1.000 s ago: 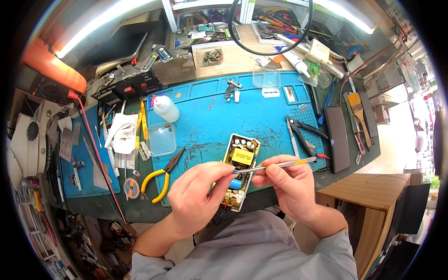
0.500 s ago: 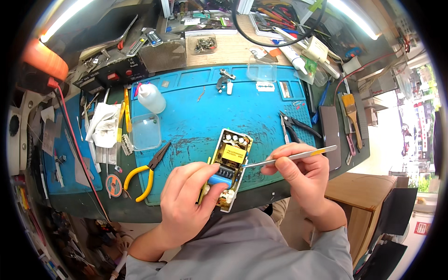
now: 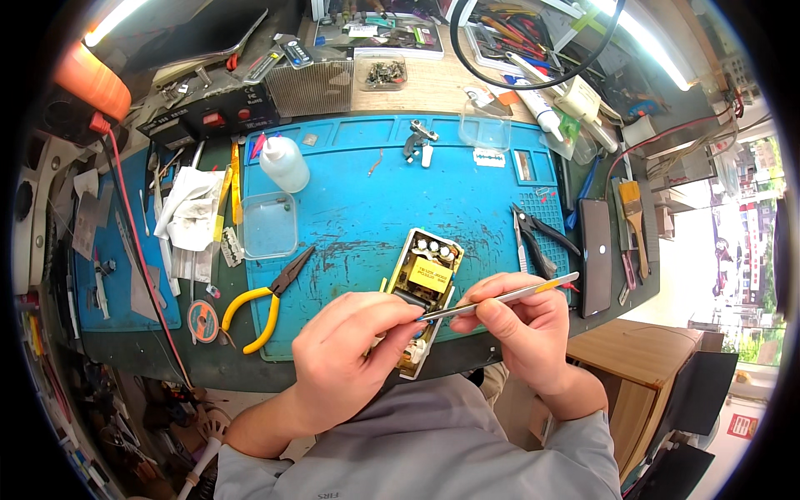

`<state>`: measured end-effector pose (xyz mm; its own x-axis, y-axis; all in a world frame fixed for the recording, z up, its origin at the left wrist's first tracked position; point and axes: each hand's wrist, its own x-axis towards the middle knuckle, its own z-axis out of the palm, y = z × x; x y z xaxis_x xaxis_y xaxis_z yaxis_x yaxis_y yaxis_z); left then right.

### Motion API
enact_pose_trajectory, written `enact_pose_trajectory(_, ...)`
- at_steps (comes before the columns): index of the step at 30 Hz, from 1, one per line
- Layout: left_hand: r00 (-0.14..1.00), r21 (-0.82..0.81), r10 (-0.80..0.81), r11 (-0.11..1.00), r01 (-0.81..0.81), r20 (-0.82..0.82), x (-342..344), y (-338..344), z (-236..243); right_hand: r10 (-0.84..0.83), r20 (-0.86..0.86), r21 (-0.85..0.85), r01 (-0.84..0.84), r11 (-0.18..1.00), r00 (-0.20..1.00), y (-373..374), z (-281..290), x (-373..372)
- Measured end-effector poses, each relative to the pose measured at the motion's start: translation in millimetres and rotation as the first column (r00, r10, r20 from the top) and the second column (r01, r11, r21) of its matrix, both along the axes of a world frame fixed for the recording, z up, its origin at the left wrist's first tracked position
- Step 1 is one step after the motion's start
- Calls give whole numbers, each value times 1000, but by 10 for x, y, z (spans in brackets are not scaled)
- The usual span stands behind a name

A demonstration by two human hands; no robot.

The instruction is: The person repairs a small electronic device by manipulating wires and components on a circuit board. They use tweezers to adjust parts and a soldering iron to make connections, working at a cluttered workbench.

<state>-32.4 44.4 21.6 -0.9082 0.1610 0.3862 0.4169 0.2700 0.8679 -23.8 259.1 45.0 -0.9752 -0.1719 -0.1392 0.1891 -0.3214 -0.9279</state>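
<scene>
An opened white-cased electronic module point(image 3: 431, 271), with a yellow transformer and white-topped capacitors, lies at a slant on the blue mat point(image 3: 350, 208) in front of me. My right hand point(image 3: 521, 329) grips slim metal tweezers point(image 3: 533, 288) with a yellow mark, held almost level over the module. My left hand point(image 3: 346, 346) is closed at the tweezers' tip, thumb and forefinger over the module's lower part, which they partly hide. What they pinch, if anything, is too small to tell. Yellow-handled pliers point(image 3: 267, 323) lie left of my left hand.
Around the mat are a white squeeze bottle point(image 3: 283, 167), a clear box point(image 3: 268, 223), black cutters point(image 3: 537, 246), a phone-like slab point(image 3: 594, 258), a brush point(image 3: 633, 217) and a solder wick spool point(image 3: 203, 320). An orange meter point(image 3: 92, 75) stands at the left, tool trays point(image 3: 375, 37) at the back.
Since half a second ago, my left fingers have moved from the module's blue part to the tweezers' tip. The tweezers have shifted left and down, back near their position of a second ago.
</scene>
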Motion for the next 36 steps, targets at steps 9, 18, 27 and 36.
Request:
enact_pose_trajectory(9, 938, -134, 3, 990, -53, -348, -16, -58, -38, 19, 158, -36, -14, 999, 987, 43, 23, -9)
enact_pose_trajectory(18, 857, -273, -51, 956, -106, -512, 7, -65, -74, 19, 209, -25, -14, 1000, 978, 49, 59, 21)
enact_pose_trajectory(27, 818, -313, -42, 934, -171, -574, 14, -17, -85, 15, 242, -30, -8, 1000, 970, 52, 50, 26)
enact_pose_trajectory(36, 942, -368, 10, 919, -140, -334, 64, -118, -58, -43, -277, 335, 138, 932, 960, 80, -29, 22)
